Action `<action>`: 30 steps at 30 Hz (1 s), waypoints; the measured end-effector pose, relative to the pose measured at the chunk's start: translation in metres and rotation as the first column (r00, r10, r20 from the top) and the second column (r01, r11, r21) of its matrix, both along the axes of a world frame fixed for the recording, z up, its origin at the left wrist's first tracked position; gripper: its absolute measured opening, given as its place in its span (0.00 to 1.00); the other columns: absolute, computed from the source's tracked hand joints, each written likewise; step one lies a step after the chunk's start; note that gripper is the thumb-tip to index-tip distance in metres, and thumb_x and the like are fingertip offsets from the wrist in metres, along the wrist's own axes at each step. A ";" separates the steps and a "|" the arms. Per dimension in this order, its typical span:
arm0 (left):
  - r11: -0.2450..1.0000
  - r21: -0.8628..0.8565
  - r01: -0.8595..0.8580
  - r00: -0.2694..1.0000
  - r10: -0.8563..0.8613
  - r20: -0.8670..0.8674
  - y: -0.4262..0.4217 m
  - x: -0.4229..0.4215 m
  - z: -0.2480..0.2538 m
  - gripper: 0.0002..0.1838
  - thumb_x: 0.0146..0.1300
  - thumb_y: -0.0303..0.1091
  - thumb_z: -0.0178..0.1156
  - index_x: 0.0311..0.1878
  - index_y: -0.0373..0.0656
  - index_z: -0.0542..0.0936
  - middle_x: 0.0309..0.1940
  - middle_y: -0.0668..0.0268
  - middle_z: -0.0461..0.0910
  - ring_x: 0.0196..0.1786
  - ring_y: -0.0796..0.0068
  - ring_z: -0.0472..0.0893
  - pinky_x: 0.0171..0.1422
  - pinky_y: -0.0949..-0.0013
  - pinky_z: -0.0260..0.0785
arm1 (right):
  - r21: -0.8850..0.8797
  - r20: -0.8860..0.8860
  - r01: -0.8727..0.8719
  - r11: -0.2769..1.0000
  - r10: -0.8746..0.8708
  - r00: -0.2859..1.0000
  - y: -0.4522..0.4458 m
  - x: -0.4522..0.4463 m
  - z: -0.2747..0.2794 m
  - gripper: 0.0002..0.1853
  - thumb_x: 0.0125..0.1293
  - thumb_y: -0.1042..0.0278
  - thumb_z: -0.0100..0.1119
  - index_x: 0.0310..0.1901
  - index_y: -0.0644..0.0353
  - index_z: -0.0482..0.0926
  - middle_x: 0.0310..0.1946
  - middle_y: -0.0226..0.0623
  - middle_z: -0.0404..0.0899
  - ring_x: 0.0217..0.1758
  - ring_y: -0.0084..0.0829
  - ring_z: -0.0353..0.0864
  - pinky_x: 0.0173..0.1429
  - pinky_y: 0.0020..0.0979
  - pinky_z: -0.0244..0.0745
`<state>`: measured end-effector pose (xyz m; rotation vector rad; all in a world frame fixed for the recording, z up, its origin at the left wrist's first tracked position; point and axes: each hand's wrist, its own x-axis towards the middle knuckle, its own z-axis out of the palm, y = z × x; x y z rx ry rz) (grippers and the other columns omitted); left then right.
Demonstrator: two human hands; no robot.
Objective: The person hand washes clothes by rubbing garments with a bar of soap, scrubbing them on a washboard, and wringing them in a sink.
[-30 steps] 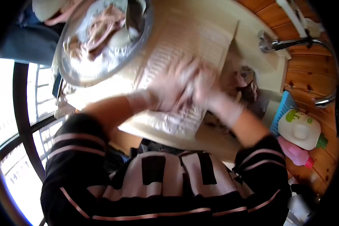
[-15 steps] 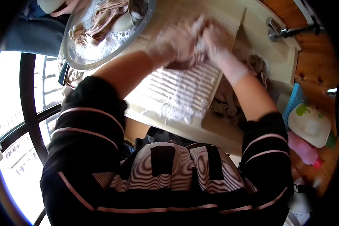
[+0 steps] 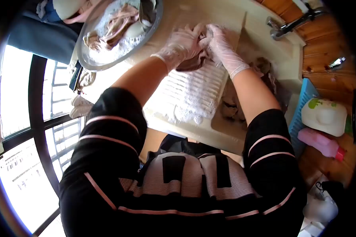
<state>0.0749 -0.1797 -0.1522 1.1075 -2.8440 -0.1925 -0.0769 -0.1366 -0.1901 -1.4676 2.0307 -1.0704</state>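
My left hand (image 3: 181,47), in a thin clear glove, is closed on a wet brownish garment (image 3: 192,64). Gloved the same way, my right hand (image 3: 222,49) grips the garment from the other side, and the two hands meet at the fingertips. Part of the cloth hangs below them onto the upper end of a ridged washboard (image 3: 195,85). White suds lie across the ridges. What exact kind of garment it is, I cannot make out, since my fingers cover much of it.
A grey basin (image 3: 81,53) at upper left holds suds and clothes (image 3: 120,23). Right of the washboard, more wet clothes (image 3: 263,67) lie in the sink (image 3: 290,59). A tap (image 3: 292,27), a blue plastic item (image 3: 300,106), a white container (image 3: 324,118) and a pink bottle (image 3: 318,142) stand at right.
My hands were blurred by motion over the washboard; now they show sharply, drawn close together on the garment. The whole view has shifted slightly.
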 end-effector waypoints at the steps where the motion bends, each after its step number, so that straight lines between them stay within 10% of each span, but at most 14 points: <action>1: 1.000 0.007 -0.006 0.998 0.006 -0.060 -0.003 0.001 -0.004 0.32 0.67 0.58 0.52 0.65 0.43 0.68 0.49 0.47 0.78 0.46 0.53 0.80 0.51 0.56 0.73 | 0.034 -0.058 0.014 0.999 -0.012 0.998 0.003 -0.003 0.004 0.16 0.66 0.64 0.53 0.53 0.58 0.78 0.52 0.43 0.81 0.55 0.37 0.80 0.60 0.34 0.72; 2: 0.881 0.473 0.016 0.949 0.136 -0.285 -0.002 0.007 0.014 0.22 0.65 0.45 0.60 0.56 0.41 0.76 0.44 0.52 0.81 0.46 0.58 0.81 0.51 0.62 0.72 | 0.058 -0.010 -0.002 0.998 0.002 1.000 0.012 -0.008 0.006 0.17 0.65 0.61 0.55 0.54 0.56 0.77 0.54 0.44 0.79 0.57 0.37 0.78 0.62 0.35 0.71; 5: 0.861 0.498 0.099 0.942 0.080 -0.325 0.015 0.042 0.022 0.16 0.64 0.38 0.62 0.51 0.39 0.79 0.42 0.55 0.82 0.45 0.66 0.80 0.50 0.67 0.71 | 0.116 0.212 -0.049 0.992 0.024 0.977 0.055 -0.017 0.014 0.23 0.64 0.54 0.60 0.58 0.52 0.76 0.60 0.48 0.74 0.63 0.41 0.73 0.66 0.38 0.67; 9: 0.504 0.825 0.257 0.679 0.513 -0.525 0.043 0.072 0.030 0.28 0.62 0.42 0.63 0.64 0.45 0.71 0.53 0.53 0.77 0.55 0.56 0.78 0.57 0.63 0.72 | -0.014 0.313 -0.206 0.978 0.200 0.928 0.112 0.015 0.043 0.34 0.61 0.41 0.62 0.65 0.48 0.71 0.68 0.51 0.63 0.72 0.50 0.61 0.71 0.49 0.60; 10: 0.563 0.737 0.373 0.738 0.302 -0.604 0.055 0.080 0.039 0.31 0.63 0.45 0.62 0.67 0.46 0.67 0.58 0.51 0.73 0.61 0.48 0.73 0.64 0.57 0.69 | 0.012 0.009 -0.253 0.967 0.253 0.967 0.128 0.028 0.051 0.34 0.59 0.41 0.63 0.64 0.49 0.72 0.70 0.51 0.58 0.72 0.51 0.60 0.71 0.50 0.59; 11: 0.879 0.266 0.395 0.838 -0.226 -0.497 0.061 0.092 0.031 0.32 0.62 0.50 0.61 0.65 0.45 0.69 0.61 0.50 0.71 0.64 0.46 0.70 0.66 0.52 0.66 | 0.053 -0.294 -0.290 0.955 0.293 0.910 0.145 0.039 0.057 0.35 0.58 0.41 0.65 0.63 0.50 0.73 0.72 0.51 0.54 0.72 0.52 0.58 0.71 0.51 0.59; 12: 0.840 -0.100 0.533 0.789 -0.537 -0.300 0.089 0.097 0.068 0.35 0.57 0.55 0.63 0.64 0.47 0.70 0.64 0.49 0.67 0.66 0.45 0.67 0.67 0.46 0.63 | 0.045 -0.336 -0.344 0.938 0.339 0.879 0.160 0.046 0.064 0.34 0.56 0.43 0.66 0.61 0.51 0.74 0.70 0.50 0.56 0.71 0.53 0.58 0.71 0.51 0.59; 14: 0.901 0.055 0.431 0.885 -0.409 -0.223 0.136 0.113 0.069 0.49 0.43 0.58 0.69 0.68 0.46 0.65 0.69 0.49 0.59 0.67 0.43 0.65 0.67 0.46 0.62 | 0.035 -0.420 -0.449 0.893 0.421 0.804 0.182 0.057 0.074 0.32 0.52 0.46 0.68 0.57 0.53 0.78 0.67 0.50 0.58 0.68 0.56 0.59 0.70 0.51 0.60; 19: 0.947 0.114 0.302 0.950 -0.309 0.050 0.131 0.106 0.028 0.37 0.50 0.56 0.64 0.59 0.42 0.71 0.49 0.54 0.71 0.41 0.60 0.76 0.35 0.57 0.73 | -0.043 -0.609 -0.543 0.839 0.409 0.679 0.183 0.072 0.056 0.11 0.55 0.59 0.60 0.38 0.51 0.78 0.47 0.42 0.71 0.45 0.43 0.73 0.47 0.43 0.73; 20: 0.911 0.113 0.397 0.915 -0.384 -0.121 0.106 0.091 0.031 0.30 0.53 0.53 0.61 0.53 0.41 0.71 0.44 0.55 0.73 0.35 0.62 0.79 0.31 0.61 0.74 | 0.040 -0.609 -0.536 0.843 0.446 0.656 0.160 0.063 0.047 0.09 0.57 0.60 0.59 0.38 0.51 0.78 0.45 0.43 0.72 0.42 0.44 0.74 0.45 0.42 0.74; 25: 0.985 0.101 -0.141 0.969 0.116 0.217 0.008 0.016 0.033 0.22 0.63 0.45 0.52 0.51 0.36 0.72 0.37 0.54 0.81 0.37 0.58 0.83 0.39 0.56 0.78 | 0.046 -0.574 -0.141 0.989 0.142 0.807 0.027 0.038 0.021 0.10 0.65 0.61 0.53 0.46 0.52 0.75 0.42 0.48 0.74 0.34 0.48 0.81 0.34 0.47 0.79; 30: 0.959 -0.122 0.256 0.962 -0.265 -0.060 0.086 0.082 0.027 0.38 0.55 0.48 0.58 0.65 0.35 0.64 0.52 0.45 0.72 0.46 0.55 0.80 0.36 0.59 0.77 | 0.201 -0.561 -0.408 0.891 0.446 0.698 0.127 0.051 0.056 0.12 0.66 0.56 0.54 0.44 0.52 0.78 0.44 0.51 0.72 0.34 0.49 0.82 0.35 0.50 0.80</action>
